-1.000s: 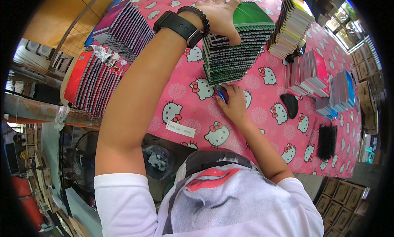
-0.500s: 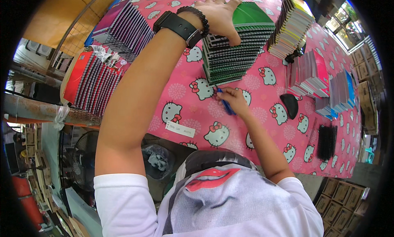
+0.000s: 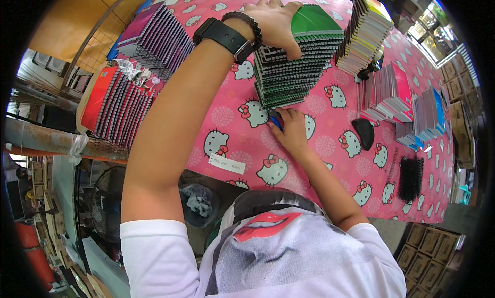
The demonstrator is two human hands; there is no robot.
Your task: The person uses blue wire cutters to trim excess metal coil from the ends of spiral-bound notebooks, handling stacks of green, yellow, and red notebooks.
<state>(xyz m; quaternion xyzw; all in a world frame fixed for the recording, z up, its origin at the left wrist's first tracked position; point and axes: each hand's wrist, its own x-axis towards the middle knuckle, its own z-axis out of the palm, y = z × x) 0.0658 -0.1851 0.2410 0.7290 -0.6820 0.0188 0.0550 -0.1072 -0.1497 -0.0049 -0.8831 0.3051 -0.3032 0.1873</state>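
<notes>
In the head view, the left hand [image 3: 272, 23] lies spread on the stack of green spiral-bound notebooks [image 3: 294, 68] on the desk [image 3: 232, 135]; by the stack's near corner, the right hand [image 3: 294, 130] grips a mostly hidden blue tool [image 3: 277, 122], perhaps pliers. The stack looks heavy, its glossy covers [image 3: 314, 20] slippery: best held across both sides, sparing the wire coils [image 3: 314, 49].

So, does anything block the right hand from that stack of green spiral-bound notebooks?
Nothing visible does: the right hand, holding a small blue tool, is beside the near bottom of the green notebook stack.
</notes>
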